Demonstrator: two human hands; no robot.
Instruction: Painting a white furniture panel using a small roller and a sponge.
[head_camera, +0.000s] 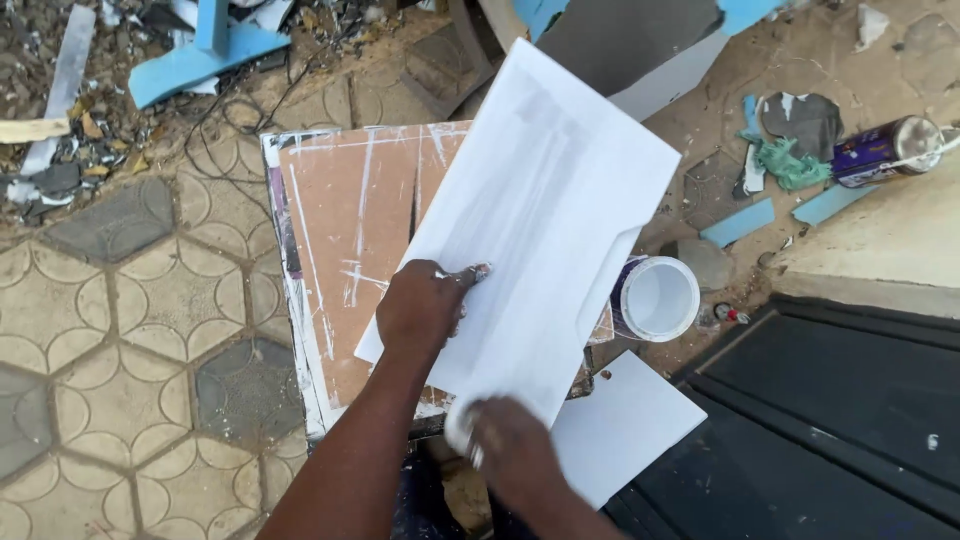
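1. Panel (545, 215): white, flat, smooth, rectangular with a notch cut into its right edge; lies tilted across the board (345, 250), overhanging the board's far and right edges.
2. Left hand (420, 305): pressed on the panel's left edge near the middle of the board, fingers curled over the edge and smeared white; grasping the panel.
3. Right hand (510, 435): blurred, at the panel's near corner by the board's near edge, closed on something small and pale; cannot tell what.
4. Board: reddish-brown face streaked with white lines, pale worn rim along its left edge; bare on its left half.
5. Tub (655, 298): round, open, white inside, apparently empty; stands just beside the board's right edge, touching the panel's notch from beneath.
6. Second white piece (620, 425): flat, square-cornered, lies off the board's near right corner.
7. Can (885, 150): dark cylinder with metal end, lying on its side well off to the far right, next to a green rag (790, 165).
8. Dark ribbed sheet (830, 410) fills the near right; patterned hexagon paving (130, 330) lies open left of the board.
9. Blue scraps (190, 60) and rubble crowd the far left corner.
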